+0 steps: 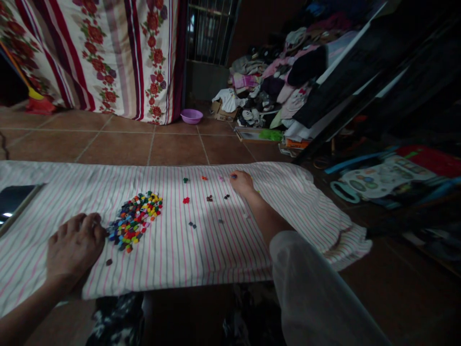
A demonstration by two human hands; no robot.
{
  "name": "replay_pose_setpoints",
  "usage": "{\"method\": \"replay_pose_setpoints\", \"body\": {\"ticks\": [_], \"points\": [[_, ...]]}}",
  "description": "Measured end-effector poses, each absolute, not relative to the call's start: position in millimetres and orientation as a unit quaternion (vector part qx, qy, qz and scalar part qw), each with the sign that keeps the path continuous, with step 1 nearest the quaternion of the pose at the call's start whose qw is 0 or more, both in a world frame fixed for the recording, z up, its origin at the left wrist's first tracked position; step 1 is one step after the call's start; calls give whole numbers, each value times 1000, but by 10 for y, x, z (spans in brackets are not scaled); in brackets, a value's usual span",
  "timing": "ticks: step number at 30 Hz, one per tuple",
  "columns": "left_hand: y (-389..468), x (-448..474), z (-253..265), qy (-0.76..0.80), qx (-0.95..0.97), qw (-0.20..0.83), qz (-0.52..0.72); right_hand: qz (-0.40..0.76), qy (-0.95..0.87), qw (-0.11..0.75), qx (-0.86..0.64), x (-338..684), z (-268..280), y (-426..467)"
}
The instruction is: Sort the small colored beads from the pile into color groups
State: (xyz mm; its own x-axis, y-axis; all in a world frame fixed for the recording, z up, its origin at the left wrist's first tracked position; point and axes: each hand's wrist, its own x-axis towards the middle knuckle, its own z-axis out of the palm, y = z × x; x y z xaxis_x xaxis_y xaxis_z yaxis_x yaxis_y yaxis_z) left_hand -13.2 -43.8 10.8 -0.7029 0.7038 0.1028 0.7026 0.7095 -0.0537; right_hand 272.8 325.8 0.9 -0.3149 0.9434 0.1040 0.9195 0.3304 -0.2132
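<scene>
A heap of small coloured cubes (pixel 135 218) lies on a striped cloth (pixel 154 269). Beside its left edge my left hand (pixel 77 242) rests on the cloth, fingers apart, thumb side touching or nearly touching the outer cubes. Across the cloth, my right hand (pixel 244 183) is closed in a pinch, with a small blue cube (pixel 234 176) at its fingertips. Little colour groups are set out between them: green (pixel 185 180), orange (pixel 204 178), pink (pixel 221 178), red (pixel 186 200), brown (pixel 209 198), black (pixel 226 196) and grey-blue cubes (pixel 192 225). A lone brown cube (pixel 109 262) lies near my left wrist.
At the cloth's left edge lies a dark framed panel (pixel 18 202). Beyond, on the tiled floor, are a purple basin (pixel 191 116), a clothes pile (pixel 273 81) and a floral curtain (pixel 118 57). A colourful children's item (pixel 374 180) stands at right.
</scene>
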Motion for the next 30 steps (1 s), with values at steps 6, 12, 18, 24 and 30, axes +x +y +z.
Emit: {"method": "replay_pose_setpoints", "body": {"ticks": [6, 12, 18, 24, 30], "points": [[-443, -125, 127, -920, -388, 56, -6, 42, -813, 124, -567, 2665, 163, 3189], [-450, -146, 118, -921, -386, 57, -12, 61, -852, 98, -511, 2425, 205, 3006], [-469, -159, 95, -912, -403, 75, -24, 45, -838, 48, -542, 2323, 105, 2977], [-453, -142, 126, -912, -401, 73, -40, 49, -832, 68, -548, 2221, 21, 3015], [-454, -157, 124, -912, -400, 66, -58, 55, -826, 83, -555, 2152, 34, 2960]]}}
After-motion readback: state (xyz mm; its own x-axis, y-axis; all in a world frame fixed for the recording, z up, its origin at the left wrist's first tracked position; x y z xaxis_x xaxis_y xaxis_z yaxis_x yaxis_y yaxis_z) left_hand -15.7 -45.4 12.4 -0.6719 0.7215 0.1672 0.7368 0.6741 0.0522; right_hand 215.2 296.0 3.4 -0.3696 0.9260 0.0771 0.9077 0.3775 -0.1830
